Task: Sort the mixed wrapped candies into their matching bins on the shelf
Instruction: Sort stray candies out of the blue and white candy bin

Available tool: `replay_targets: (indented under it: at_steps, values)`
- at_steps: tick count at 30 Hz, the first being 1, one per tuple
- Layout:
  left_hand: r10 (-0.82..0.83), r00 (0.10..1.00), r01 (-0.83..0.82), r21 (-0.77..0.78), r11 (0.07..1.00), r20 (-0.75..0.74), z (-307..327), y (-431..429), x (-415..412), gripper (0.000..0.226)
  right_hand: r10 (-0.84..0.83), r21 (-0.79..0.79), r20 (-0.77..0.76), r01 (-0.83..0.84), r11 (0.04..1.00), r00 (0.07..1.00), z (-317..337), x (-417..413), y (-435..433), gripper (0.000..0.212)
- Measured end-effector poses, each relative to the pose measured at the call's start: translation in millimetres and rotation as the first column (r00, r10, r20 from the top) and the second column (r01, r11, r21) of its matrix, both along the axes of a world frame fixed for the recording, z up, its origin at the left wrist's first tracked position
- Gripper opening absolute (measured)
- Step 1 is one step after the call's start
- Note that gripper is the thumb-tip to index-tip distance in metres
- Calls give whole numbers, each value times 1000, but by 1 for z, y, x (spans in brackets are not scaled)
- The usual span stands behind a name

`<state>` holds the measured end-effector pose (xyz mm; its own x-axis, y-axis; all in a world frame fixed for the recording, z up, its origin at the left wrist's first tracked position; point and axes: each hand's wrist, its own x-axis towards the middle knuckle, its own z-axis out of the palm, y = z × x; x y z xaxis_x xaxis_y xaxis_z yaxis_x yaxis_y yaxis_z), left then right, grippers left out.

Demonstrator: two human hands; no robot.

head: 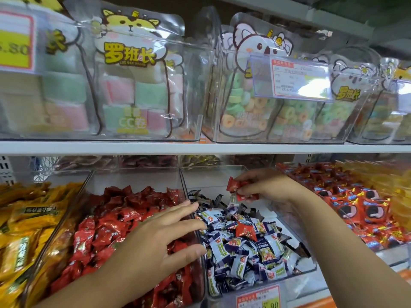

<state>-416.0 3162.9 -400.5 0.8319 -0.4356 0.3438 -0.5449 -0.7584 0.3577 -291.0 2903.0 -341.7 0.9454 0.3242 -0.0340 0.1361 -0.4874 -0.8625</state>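
While the right hand (pixel 266 187) pinches two small red foil candies (pixel 236 188) between thumb and curled fingers, it hangs over the back of the middle clear plastic bin (pixel 213 172). The wrappers are glossy with crimped ends, and their pale print is too small to read. Below them the bin holds a heap of blue-and-white wrapped candies (pixel 244 250), with one stray red candy (pixel 245 231) lying on top near its middle.

The left hand (pixel 164 236) grips nothing. Its fingers are straight and spread, lying across the wall between the middle bin and the left clear plastic bin (pixel 133 176), which is full of matching red wrapped candies (pixel 115 216). The fingertips reach the blue-and-white heap.

A red-and-yellow price tag (pixel 259 296) on the middle bin's front shows "90". Further left lie yellow packets (pixel 26 218) with dark labels. To the right are red packets printed with a dark round biscuit (pixel 367 210).

Above the white shelf edge (pixel 200 148), clear tubs hold see-through pouches. A yellow-cat pouch (pixel 131 74) reads "罗班长" and "CC卷" over pink and green rolls, and a koala pouch (pixel 251 90) holds ring gummies. A clear label holder (pixel 291 78) carries small print I cannot read, and a tag at far left (pixel 15 41) shows ".80".
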Motion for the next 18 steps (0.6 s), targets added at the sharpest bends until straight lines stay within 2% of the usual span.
replay_targets:
  at_steps: [2,6,12,16,18]
  values:
    - [-7,1000,7,-14,1000,1,0,0,0,59,16,53,-32,-14,998,999,3,-4,0,27]
    - [-16,1000,16,-27,999,21,0,0,0,56,72,53,-55,-70,996,996,9,-12,5,23]
    - [-33,999,34,-45,998,20,0,0,0,52,88,156,86,-100,983,992,16,-18,69,26]
    - [-25,999,26,-37,999,20,0,1,0,51,133,30,185,-141,990,974,12,-22,113,48]
    - [-31,999,32,-27,999,18,1,2,1,51,129,-40,173,-124,992,976,18,-24,104,38]
